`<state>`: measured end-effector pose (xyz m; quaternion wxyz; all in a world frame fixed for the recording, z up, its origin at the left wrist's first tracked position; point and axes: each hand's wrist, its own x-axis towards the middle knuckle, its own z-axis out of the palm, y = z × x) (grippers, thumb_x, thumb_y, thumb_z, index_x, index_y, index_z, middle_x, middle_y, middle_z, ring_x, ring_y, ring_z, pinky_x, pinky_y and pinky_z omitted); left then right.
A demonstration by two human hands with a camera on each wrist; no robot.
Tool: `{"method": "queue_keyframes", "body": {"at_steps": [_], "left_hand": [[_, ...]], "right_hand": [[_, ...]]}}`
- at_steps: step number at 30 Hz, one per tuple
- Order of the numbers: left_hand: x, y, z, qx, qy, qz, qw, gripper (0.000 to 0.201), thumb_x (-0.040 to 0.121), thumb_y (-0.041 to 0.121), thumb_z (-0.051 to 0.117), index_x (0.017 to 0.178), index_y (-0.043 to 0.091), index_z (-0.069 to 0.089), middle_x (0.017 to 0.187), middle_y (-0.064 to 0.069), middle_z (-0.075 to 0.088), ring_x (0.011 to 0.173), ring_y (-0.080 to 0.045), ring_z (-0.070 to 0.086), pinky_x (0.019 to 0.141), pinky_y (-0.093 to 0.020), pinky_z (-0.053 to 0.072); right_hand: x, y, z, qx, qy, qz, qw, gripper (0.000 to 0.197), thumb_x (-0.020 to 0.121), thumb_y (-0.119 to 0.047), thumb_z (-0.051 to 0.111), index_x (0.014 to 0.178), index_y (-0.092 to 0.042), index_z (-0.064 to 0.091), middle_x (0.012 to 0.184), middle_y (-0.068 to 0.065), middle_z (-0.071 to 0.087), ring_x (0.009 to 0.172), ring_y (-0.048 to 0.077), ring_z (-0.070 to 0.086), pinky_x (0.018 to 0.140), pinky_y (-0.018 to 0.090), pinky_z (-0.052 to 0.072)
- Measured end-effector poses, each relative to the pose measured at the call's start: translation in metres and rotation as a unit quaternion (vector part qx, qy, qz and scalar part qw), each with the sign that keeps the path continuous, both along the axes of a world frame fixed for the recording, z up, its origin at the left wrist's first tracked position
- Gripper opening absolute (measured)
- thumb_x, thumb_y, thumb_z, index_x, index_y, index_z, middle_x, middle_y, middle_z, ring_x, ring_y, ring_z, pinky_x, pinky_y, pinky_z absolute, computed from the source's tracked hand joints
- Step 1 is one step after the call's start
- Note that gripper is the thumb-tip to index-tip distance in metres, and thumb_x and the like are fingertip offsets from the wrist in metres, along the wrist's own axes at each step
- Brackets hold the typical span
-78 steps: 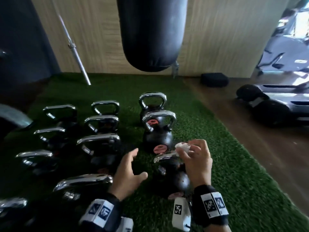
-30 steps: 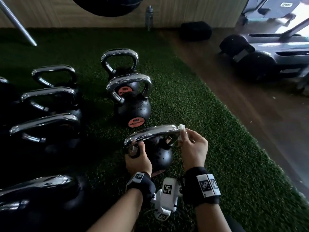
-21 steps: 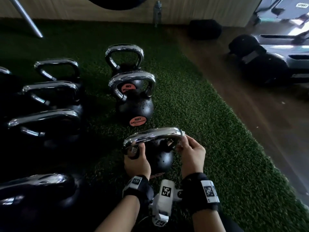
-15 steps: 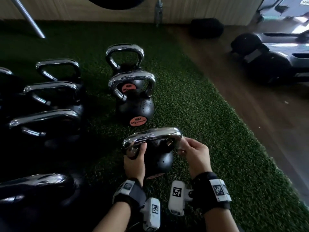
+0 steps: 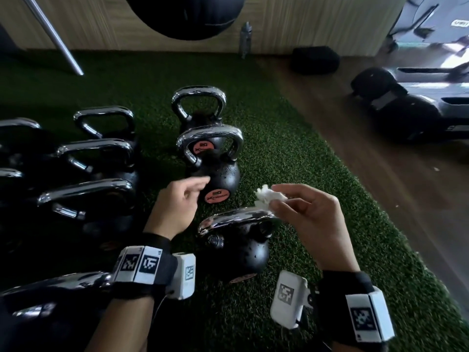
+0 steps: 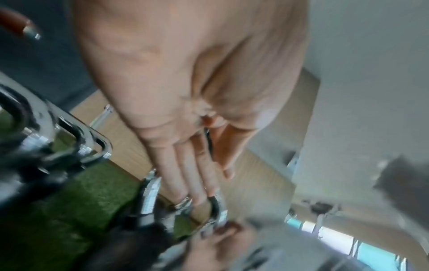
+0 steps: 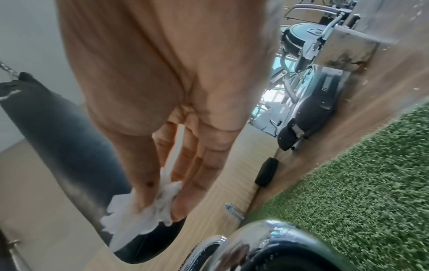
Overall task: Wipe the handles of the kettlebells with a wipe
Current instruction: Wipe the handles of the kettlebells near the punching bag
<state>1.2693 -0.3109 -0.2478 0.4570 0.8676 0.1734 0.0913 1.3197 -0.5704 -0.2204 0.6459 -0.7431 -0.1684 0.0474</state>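
Observation:
A black kettlebell (image 5: 238,250) with a chrome handle (image 5: 236,218) stands on the green turf just below my hands. My right hand (image 5: 304,214) pinches a crumpled white wipe (image 5: 269,196) a little above the handle's right end; the right wrist view shows the wipe (image 7: 144,209) between thumb and fingers over the chrome handle (image 7: 243,243). My left hand (image 5: 177,204) hovers left of the handle, fingers relaxed and holding nothing. Ahead stands a second kettlebell (image 5: 215,171) with an orange label, and a third one (image 5: 199,107) behind it.
Several more chrome-handled kettlebells (image 5: 96,168) crowd the turf on the left. A black punching bag (image 5: 185,13) hangs ahead, with a water bottle (image 5: 245,39) by the wooden wall. Wood floor and exercise machines (image 5: 411,107) lie to the right.
My left hand has let go of the near kettlebell's handle and lifted forward. My right hand has raised the wipe off the handle's right end.

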Motion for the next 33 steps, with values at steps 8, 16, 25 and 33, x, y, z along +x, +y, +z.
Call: {"method": "queue_keyframes", "body": {"at_steps": [8, 16, 25, 33], "left_hand": [[0.003, -0.059, 0.047, -0.384, -0.050, -0.134, 0.912, 0.036, 0.088, 0.023, 0.064, 0.123, 0.013, 0.070, 0.117, -0.007, 0.076, 0.111, -0.024, 0.072, 0.093, -0.031, 0.059], [0.015, -0.031, 0.027, -0.353, -0.107, -0.084, 0.926, 0.032, 0.092, 0.002, 0.067, 0.124, 0.002, 0.069, 0.116, -0.010, 0.076, 0.110, -0.025, 0.073, 0.092, -0.037, 0.060], [0.030, -0.019, 0.036, -0.242, -0.120, -0.083, 0.959, 0.026, 0.093, 0.005, 0.070, 0.118, 0.011, 0.074, 0.111, -0.004, 0.078, 0.109, -0.019, 0.073, 0.102, -0.043, 0.055], [-0.015, -0.060, 0.016, -0.109, -0.226, 0.010, 0.968, 0.022, 0.094, 0.010, 0.071, 0.115, 0.012, 0.077, 0.110, 0.006, 0.078, 0.101, -0.008, 0.075, 0.089, -0.023, 0.058]], "right_hand": [[-0.002, 0.030, 0.014, 0.031, -0.026, -0.031, 0.999, 0.041, 0.067, -0.010, 0.094, 0.098, -0.016, 0.068, 0.096, 0.004, 0.072, 0.074, 0.018, 0.076, 0.071, 0.032, 0.060], [0.020, -0.023, -0.067, -0.053, 0.092, 0.000, 0.994, 0.066, 0.068, -0.010, 0.067, 0.126, -0.042, 0.058, 0.122, -0.011, 0.067, 0.118, 0.018, 0.064, 0.085, 0.032, 0.056], [0.035, -0.014, -0.151, -0.048, 0.159, 0.105, 0.980, 0.049, 0.061, -0.022, 0.096, 0.106, -0.019, 0.075, 0.108, 0.002, 0.079, 0.108, 0.022, 0.074, 0.097, 0.041, 0.057], [0.047, -0.018, -0.170, -0.053, 0.049, 0.135, 0.988, 0.039, 0.070, -0.019, 0.092, 0.106, -0.017, 0.076, 0.104, 0.001, 0.079, 0.103, 0.021, 0.074, 0.090, 0.040, 0.060]]}}
